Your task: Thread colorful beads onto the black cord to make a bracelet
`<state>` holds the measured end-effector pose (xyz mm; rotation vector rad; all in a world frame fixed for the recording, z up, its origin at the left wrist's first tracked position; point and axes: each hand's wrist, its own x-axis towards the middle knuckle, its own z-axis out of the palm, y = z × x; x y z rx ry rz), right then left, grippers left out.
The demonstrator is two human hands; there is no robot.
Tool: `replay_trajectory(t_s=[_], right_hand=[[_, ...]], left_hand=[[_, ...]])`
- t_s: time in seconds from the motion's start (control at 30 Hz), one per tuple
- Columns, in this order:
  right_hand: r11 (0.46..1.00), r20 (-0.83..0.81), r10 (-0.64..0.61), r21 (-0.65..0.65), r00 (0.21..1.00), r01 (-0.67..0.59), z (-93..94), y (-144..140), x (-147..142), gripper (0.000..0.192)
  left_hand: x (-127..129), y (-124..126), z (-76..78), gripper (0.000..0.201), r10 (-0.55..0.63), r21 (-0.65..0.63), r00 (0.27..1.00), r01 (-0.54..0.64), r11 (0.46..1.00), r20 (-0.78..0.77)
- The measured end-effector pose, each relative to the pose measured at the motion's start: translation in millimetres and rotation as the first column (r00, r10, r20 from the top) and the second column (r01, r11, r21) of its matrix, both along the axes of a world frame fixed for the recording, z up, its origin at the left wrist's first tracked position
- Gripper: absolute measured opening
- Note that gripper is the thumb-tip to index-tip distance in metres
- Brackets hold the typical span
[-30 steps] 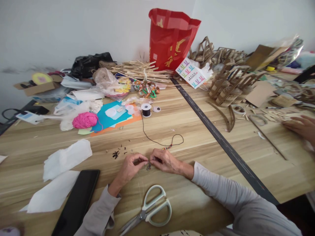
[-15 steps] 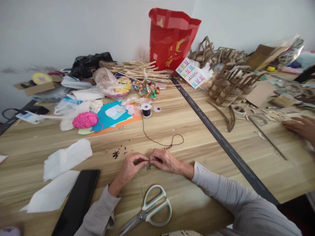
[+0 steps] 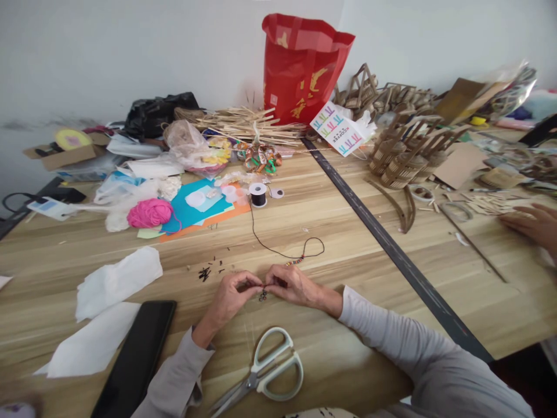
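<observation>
My left hand (image 3: 230, 297) and my right hand (image 3: 290, 286) meet fingertip to fingertip just above the table, both pinched closed. A tiny reddish spot, perhaps a bead, shows at the left fingertips; what that hand grips is too small to name. Black cord (image 3: 267, 248) runs from a white-flanged spool (image 3: 258, 196), loops on the table, and passes behind my right hand, which seems to pinch its end. Colourful strung beads (image 3: 296, 261) sit on it beside the right knuckles. Several small dark rings (image 3: 263, 296) lie or hang just below the fingertips; which, I cannot tell.
White-handled scissors (image 3: 278, 363) lie near my forearms. Short black pieces (image 3: 204, 273) are left of my hands, near white paper (image 3: 117, 281) and a dark flat slab (image 3: 134, 360). Pink yarn (image 3: 150, 213) and woven baskets (image 3: 402, 165) stand farther back. Another person's hand (image 3: 533, 223) rests at right.
Both hands stay nearly in place, still pinched together. A reddish spot shows more clearly at the fingertips now, and the dark rings below have shifted slightly.
</observation>
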<state>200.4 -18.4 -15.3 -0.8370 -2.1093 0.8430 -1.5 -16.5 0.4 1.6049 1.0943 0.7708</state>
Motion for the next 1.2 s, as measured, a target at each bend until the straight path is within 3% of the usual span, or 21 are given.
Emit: replay_trajectory(t_s=[0.3,0.57,0.7,0.8,0.97,1.1,1.2], right_hand=[[1.0,-0.026,0.021,-0.011,0.999,-0.021,2.5,-0.4,-0.2,0.014],[0.996,0.037,0.055,0.07,0.998,-0.057,1.4,-0.4,0.5,0.007],[0.993,0.085,-0.044,0.117,0.995,0.034,4.2,-3.0,-0.4,0.004],[0.975,0.111,-0.148,0.181,0.983,0.126,5.9,-4.6,-0.9,0.017],[0.963,0.092,-0.197,0.205,0.976,0.175,7.6,-5.2,-0.2,0.032],[0.969,0.023,-0.172,0.184,0.985,0.165,7.9,-5.0,0.2,0.023],[0.985,0.017,-0.087,0.154,0.996,0.084,5.9,-4.7,-0.7,0.017]], left_hand=[[0.8,0.5,-0.3,0.007,0.017,-0.03,1.0,-0.017,0.999,0.011],[1.6,0.4,8.4,0.01,-0.034,0.077,0.997,0.04,0.996,-0.073],[-0.1,0.3,5.7,0.012,-0.032,0.107,0.997,0.039,0.993,-0.069],[-2.4,0.8,2.9,0.012,-0.004,0.116,0.997,0.013,0.993,-0.078],[-4.3,1.6,0.7,0.012,0.015,0.109,0.998,-0.007,0.994,-0.067],[-3.6,1.1,2.4,0.012,0.024,0.109,0.997,-0.017,0.994,-0.067],[-2.7,0.2,4.8,0.012,0.025,0.12,0.997,-0.016,0.993,-0.07]])
